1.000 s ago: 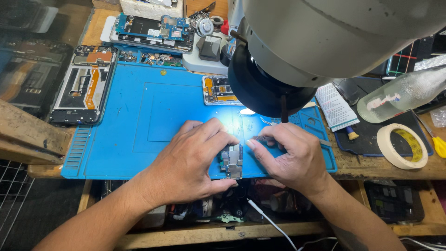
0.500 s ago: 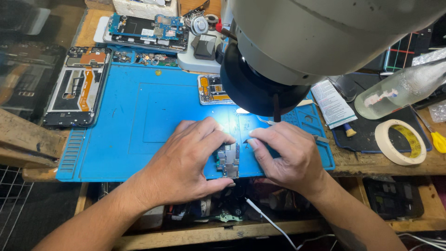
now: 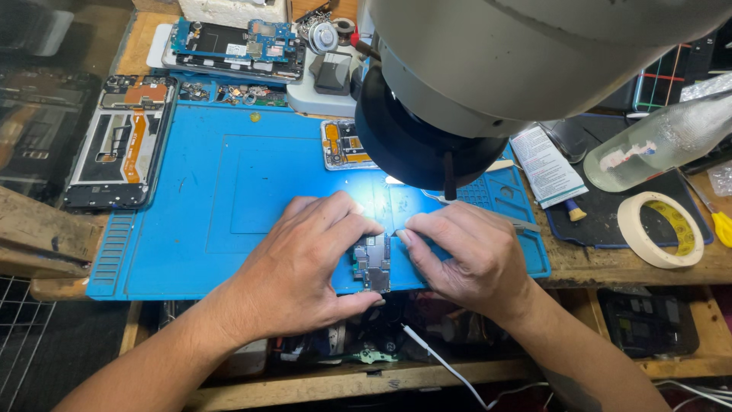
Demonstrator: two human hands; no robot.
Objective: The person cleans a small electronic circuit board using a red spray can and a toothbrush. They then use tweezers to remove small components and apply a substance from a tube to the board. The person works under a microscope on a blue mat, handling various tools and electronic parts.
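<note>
Looking down from the head cam: small circuit board sits at the blue mat's near edge, long axis pointing away from the person, pinched between left hand and right hand, both equally close.

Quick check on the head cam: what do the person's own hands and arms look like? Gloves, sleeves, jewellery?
Both are bare. The left hand and the right hand have no gloves, and no rings show on the visible fingers. Both forearms are uncovered down to the frame edge, with no sleeve cuff, watch, wristband or strap in view. The nails look short and plain.
</note>
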